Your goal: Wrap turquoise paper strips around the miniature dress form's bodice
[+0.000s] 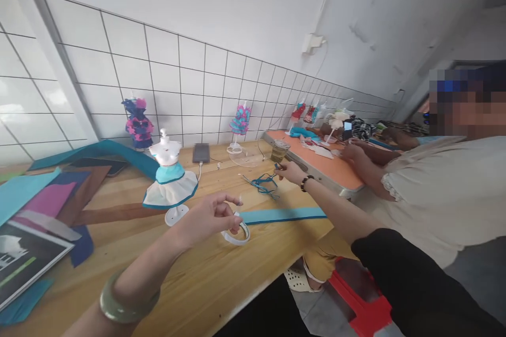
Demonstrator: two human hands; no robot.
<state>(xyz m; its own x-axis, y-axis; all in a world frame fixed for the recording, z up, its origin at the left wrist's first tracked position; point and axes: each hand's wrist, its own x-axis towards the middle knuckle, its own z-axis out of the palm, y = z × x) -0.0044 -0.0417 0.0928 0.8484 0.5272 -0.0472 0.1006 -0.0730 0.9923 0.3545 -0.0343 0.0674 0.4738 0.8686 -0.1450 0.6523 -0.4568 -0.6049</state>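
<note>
My left hand [215, 215] hovers over the front of the wooden table, index finger apart from the curled fingers below; a small whitish bit shows at the index fingertip. Just beneath its fingers lies a roll of white tape [238, 237]; whether they touch is unclear. A light-blue strip with a darker edge [284, 215] runs right from there. Farther out, my right hand [291, 172] is closed in a pinch on a small dark thing, beside a tangle of blue cord [264, 183]. Left of my hands stands a small dress form [169, 171] in a white and turquoise dress.
Fabric sheets [51, 195] and a printed picture [27, 258] cover the left side. Behind are a plugged-in phone [201, 152], two dressed forms [138, 124] and a cup [279, 151]. At right, a co-worker [430, 179] sits by an orange table [320, 160].
</note>
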